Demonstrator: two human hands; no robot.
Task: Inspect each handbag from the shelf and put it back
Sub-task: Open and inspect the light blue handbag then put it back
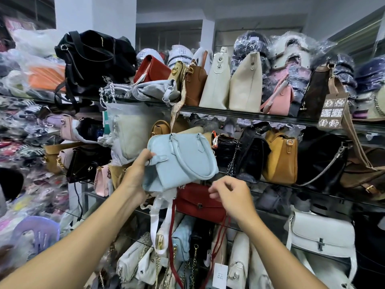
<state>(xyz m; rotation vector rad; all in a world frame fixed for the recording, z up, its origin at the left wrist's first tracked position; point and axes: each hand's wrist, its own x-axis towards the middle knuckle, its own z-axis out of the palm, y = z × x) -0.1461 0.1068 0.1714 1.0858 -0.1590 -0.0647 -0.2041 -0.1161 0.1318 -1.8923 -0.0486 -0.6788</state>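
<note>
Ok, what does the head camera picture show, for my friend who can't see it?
A person's left hand grips a light blue handbag in front of shelves crowded with handbags. The right hand is just below it, fingers curled.

Single head-worn wide-angle view, forward and downward, close before the shelves [208, 111], edges seemingly bowed.

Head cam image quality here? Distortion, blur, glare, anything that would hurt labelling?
Head view: strong wide-angle bowing, the shelf edge curves and slopes down to the right; centre sharp, the light blue handbag in the left hand reads cleanly; left-edge piles soft and smeared; flat, even light, no hard shadows; bright glare patches on the plastic-wrapped bags top right.
</note>
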